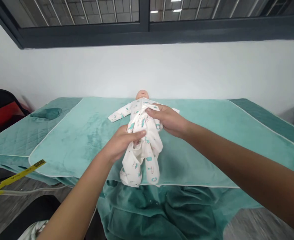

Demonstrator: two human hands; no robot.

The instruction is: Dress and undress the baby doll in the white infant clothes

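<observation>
Head view: a baby doll (142, 94) lies across the middle of the teal-covered massage bed (202, 146), its head near the far edge. The left hand (121, 141) and right hand (170, 120) both grip its printed white baby clothes (150, 138), whose legs reach the near edge.

Likely a massage room — green-covered bed (212, 143); face hole (46, 114) at left.

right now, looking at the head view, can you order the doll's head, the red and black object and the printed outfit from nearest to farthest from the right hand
1. Printed outfit: nearest, pinched in the right hand.
2. Doll's head: just beyond the outfit, by the wall.
3. Red and black object: farthest, at the far left edge.
</observation>
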